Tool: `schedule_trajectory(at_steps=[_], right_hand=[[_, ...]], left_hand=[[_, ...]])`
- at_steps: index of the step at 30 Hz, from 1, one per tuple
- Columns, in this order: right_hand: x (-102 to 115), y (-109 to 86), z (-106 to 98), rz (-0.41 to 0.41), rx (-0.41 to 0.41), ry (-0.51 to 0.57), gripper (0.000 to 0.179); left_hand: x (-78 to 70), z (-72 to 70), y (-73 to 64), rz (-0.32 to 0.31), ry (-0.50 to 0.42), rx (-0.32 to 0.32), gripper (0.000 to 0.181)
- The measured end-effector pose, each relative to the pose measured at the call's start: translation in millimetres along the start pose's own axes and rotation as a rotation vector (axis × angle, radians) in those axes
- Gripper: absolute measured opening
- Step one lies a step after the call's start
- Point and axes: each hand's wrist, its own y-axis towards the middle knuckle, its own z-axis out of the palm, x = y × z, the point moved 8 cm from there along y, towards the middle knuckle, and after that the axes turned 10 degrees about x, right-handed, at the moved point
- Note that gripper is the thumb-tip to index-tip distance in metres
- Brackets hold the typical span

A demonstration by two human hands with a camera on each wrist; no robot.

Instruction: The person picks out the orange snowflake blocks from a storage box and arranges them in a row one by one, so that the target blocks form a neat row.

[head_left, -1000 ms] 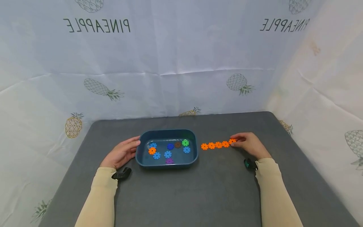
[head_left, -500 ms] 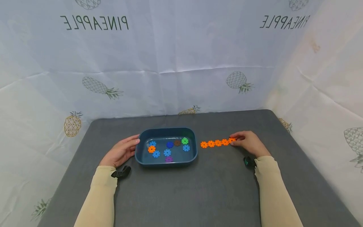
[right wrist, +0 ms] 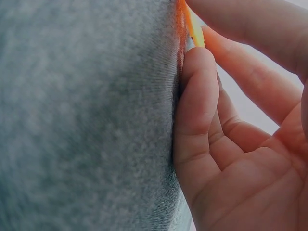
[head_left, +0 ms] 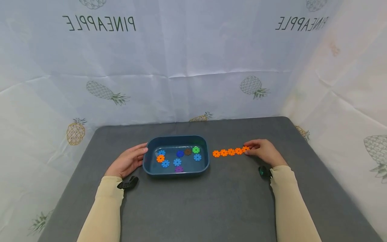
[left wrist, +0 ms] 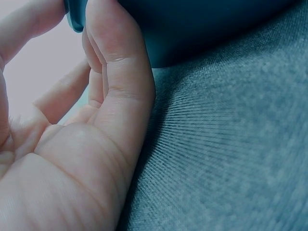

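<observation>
My left hand holds the left end of a dark blue plastic tray, its thumb at the rim. In the left wrist view, bent fingers lie against the tray wall. To the right of the tray, several orange notched disc pieces form a row on the table, edge to edge and rising slightly toward the right. My right hand pinches the rightmost orange disc between thumb and fingertips. The right wrist view shows the disc edge-on, low over the cloth and partly hidden by fingers.
Inside the tray lie loose discs: several light blue, one orange, one dark blue, one brown, one green and one purple. A dark grey table meets a pineapple-print curtain behind.
The whole head view has shifted slightly. Both hands keep their places, the left at the tray and the right on the end orange disc.
</observation>
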Motion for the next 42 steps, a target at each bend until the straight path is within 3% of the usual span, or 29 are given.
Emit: schedule_trajectory(at_steps=[9, 14, 19, 23, 26, 30, 37, 42], right_hand=[[10.1, 6.9, 2.4, -0.008, 0.009, -0.019, 0.048], [14.1, 6.8, 0.2, -0.022, -0.027, -0.056, 0.044], [26.6, -0.7, -4.1, -0.067, -0.097, -0.085, 0.044], [49.1, -9.2, 2.1, -0.129, -0.115, -0.101, 0.044], [82.7, -7.5, 14.3, -0.192, -0.107, -0.137, 0.037], [144.8, 3.7, 36.1, -0.315, -0.046, -0.203, 0.029], [249.3, 29.2, 88.8, -0.506, 0.191, -0.352, 0.031], [296.1, 46.8, 136.9, -0.615, 0.341, -0.514, 0.037]], left_hand=[[3.2, -10.0, -9.5, -0.009, -0.013, -0.024, 0.072], [2.8, -11.6, -11.7, -0.004, 0.009, -0.017, 0.076], [1.8, -9.2, -7.7, 0.017, 0.026, -0.002, 0.076], [1.7, -2.3, 0.5, 0.028, 0.024, 0.018, 0.076], [3.5, -1.8, 3.0, 0.030, 0.014, 0.027, 0.074], [3.7, -4.2, 2.3, 0.030, 0.011, 0.019, 0.073], [2.0, -8.1, -0.4, 0.017, 0.002, 0.006, 0.079], [1.8, -8.2, -1.3, 0.026, -0.013, 0.010, 0.077]])
